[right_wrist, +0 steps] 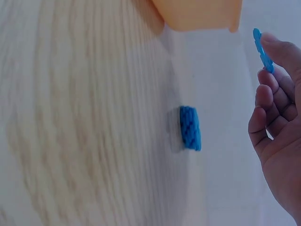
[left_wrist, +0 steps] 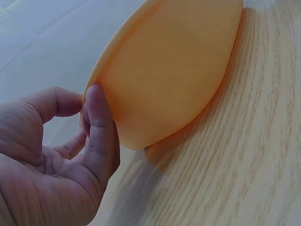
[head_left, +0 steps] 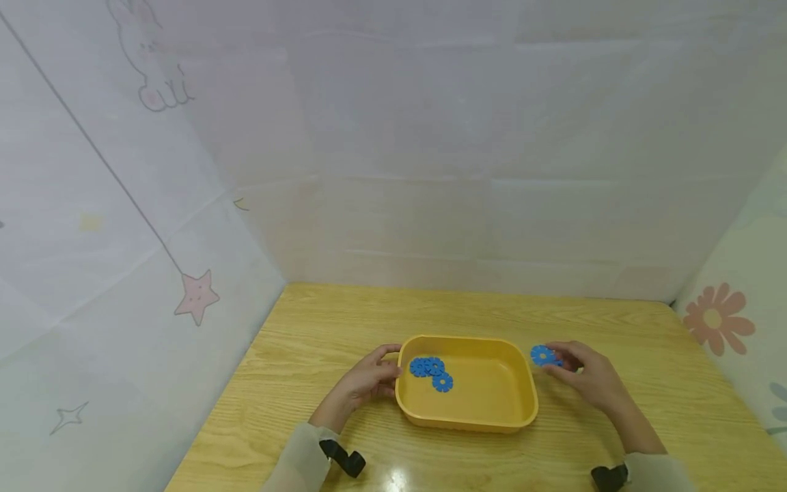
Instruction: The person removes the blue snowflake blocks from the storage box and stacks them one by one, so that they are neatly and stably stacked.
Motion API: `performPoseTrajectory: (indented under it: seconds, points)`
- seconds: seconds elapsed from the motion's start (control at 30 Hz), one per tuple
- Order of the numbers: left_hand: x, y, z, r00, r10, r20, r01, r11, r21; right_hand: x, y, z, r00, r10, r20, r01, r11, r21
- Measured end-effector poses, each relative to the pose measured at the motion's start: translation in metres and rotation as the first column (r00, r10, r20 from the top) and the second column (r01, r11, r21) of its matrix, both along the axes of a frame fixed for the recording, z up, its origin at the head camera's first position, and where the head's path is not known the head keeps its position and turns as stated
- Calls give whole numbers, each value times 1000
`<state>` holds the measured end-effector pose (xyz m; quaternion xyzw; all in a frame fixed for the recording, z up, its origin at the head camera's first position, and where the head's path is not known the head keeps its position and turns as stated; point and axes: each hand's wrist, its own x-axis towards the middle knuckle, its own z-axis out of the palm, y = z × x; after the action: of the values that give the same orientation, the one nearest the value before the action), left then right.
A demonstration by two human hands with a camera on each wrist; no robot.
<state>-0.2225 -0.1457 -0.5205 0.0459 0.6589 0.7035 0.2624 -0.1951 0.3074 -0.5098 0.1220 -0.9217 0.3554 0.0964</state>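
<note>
A yellow plastic basin (head_left: 486, 403) stands on the table, with several blue flower-shaped discs (head_left: 443, 382) lying in its left part, some overlapping. My left hand (head_left: 369, 379) grips the basin's left rim; in the left wrist view its fingers (left_wrist: 99, 108) bend over the edge. Just beyond the right end of the basin, my right hand (head_left: 584, 376) pinches one blue flower-shaped disc (head_left: 542, 355) between thumb and fingers. The right wrist view shows that disc (right_wrist: 262, 51) edge-on, above table height. A stack of blue discs (right_wrist: 190, 128) sits on the table near that hand.
The wooden table (head_left: 344, 314) meets a pale cloth backdrop (head_left: 393, 205) at the back and on both sides. Dark straps with camera mounts (head_left: 343, 458) are on both wrists, over light sleeves.
</note>
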Motion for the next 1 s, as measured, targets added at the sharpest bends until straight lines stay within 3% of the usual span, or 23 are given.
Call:
performPoseTrajectory:
  seconds: [0.4, 1.0]
  points:
    - [0, 1, 1, 1000, -1, -7, 1, 1000, -2, -7, 27, -17, 991, -73, 110, 71, 997, 24]
    - [1, 0, 2, 1000, -8, 1, 8, 1000, 2, -12, 46, -25, 971, -38, 236, 25, 998, 59]
